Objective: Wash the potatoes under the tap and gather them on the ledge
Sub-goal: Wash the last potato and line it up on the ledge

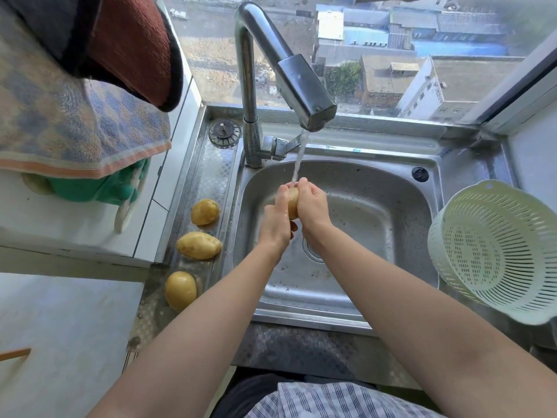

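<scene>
Water runs from the steel tap point(304, 95) onto a potato point(293, 203) held over the sink point(376, 188). My left hand point(275, 220) and my right hand point(312, 206) clasp this potato from both sides, so only a strip of it shows between them. Three more potatoes lie in a row on the patterned steel ledge point(211, 167) left of the sink: a far potato point(205, 211), a middle potato point(199, 245) and a near potato point(180, 290).
A pale green plastic colander point(494, 251) sits tilted on the counter right of the sink. A sink strainer plug point(225, 133) lies at the ledge's far end. Towels point(75, 122) and green gloves point(99, 188) hang at the left. A window stands behind the tap.
</scene>
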